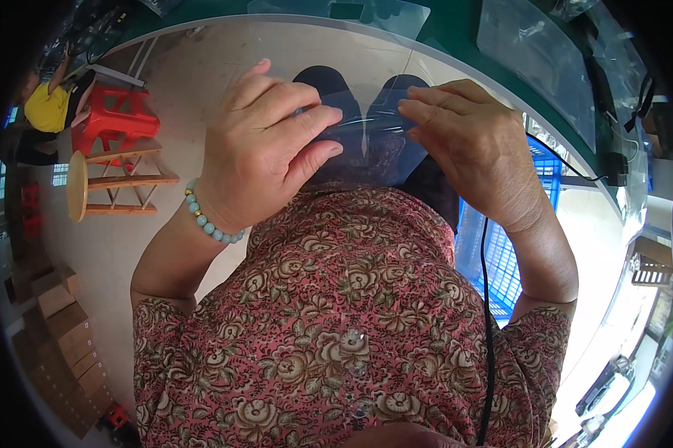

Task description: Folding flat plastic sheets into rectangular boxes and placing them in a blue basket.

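Between my two hands, above my lap, is a thin see-through plastic sheet (366, 138) that catches streaks of light. My left hand (265, 134), with a beaded bracelet (206, 222) at its wrist, has curled fingers and the thumb at the sheet's left side. On the other side the bent fingers and thumb of my right hand (474, 131) close on the sheet. Its clear outline is hard to follow, and the exact grip points are partly hidden by my fingers.
A green-topped table (456, 33) curves ahead, bearing clear plastic pieces (534, 63). A blue crate (493, 246) stands below my right arm. At left are a red stool (116, 119), a wooden stool (120, 181), a person in yellow (47, 108) and cardboard boxes (72, 336).
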Action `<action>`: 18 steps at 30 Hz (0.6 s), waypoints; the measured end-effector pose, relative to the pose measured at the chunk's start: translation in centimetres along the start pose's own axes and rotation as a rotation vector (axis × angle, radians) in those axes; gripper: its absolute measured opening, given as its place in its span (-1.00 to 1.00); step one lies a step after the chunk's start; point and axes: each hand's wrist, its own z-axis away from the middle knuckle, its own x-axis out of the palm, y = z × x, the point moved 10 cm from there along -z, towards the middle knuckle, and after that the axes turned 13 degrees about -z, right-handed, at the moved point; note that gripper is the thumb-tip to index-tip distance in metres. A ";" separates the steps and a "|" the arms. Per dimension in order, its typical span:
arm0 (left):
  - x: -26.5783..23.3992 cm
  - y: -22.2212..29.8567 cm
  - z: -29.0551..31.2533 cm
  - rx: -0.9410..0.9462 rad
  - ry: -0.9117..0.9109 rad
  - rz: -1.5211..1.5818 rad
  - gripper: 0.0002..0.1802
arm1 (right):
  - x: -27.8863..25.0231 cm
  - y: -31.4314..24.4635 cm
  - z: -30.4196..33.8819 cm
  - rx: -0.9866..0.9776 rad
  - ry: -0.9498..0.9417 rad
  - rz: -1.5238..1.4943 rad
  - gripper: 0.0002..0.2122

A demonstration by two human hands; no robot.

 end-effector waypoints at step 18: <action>1.5 1.0 -0.4 -0.011 -0.113 0.150 -0.86 | -1.1 -1.9 0.9 -0.053 -0.030 0.121 -0.78</action>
